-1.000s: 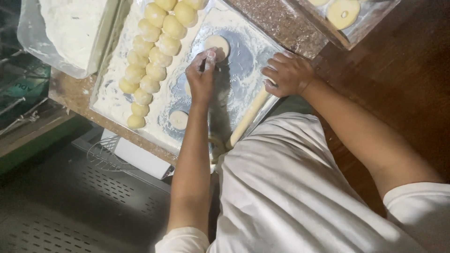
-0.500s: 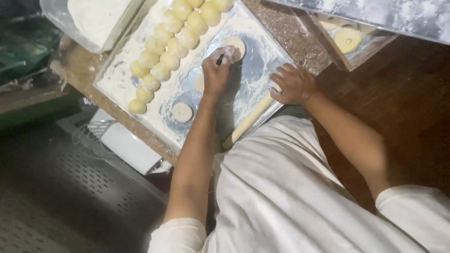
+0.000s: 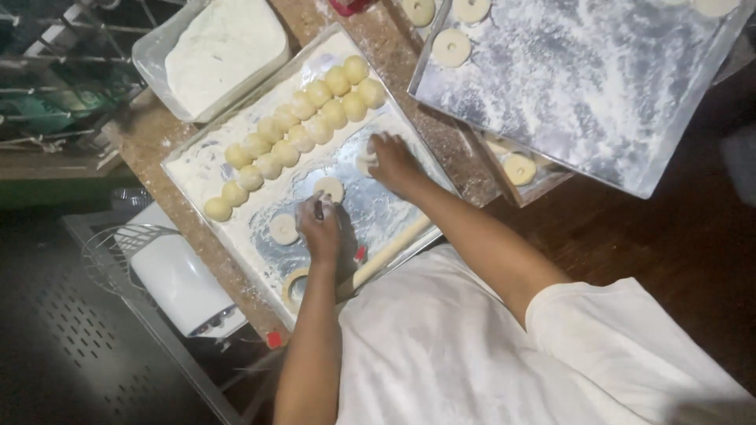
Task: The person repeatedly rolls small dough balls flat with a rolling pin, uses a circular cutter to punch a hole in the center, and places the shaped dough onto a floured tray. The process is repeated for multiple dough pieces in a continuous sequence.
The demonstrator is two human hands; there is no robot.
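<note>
**Hands on flattened dough at mid-frame**

A flattened dough round (image 3: 329, 187) lies on the floured metal tray (image 3: 197, 161), just left of centre. The left hand (image 3: 321, 228) is clenched around a small dark tool (image 3: 319, 209) just below it. The right hand (image 3: 394, 161) presses curled fingers on another dough piece (image 3: 365, 163); whether it grips it cannot be told. A rolling pin (image 3: 390, 252) lies lower right of the hands, two rows of dough balls (image 3: 303, 126) upper left, a flour tub (image 3: 220, 51) beyond.

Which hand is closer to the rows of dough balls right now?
Right. The right hand sits on the floured tray just below the near end of the dough balls. The left hand is further down the tray, beside the flattened rounds.
</note>
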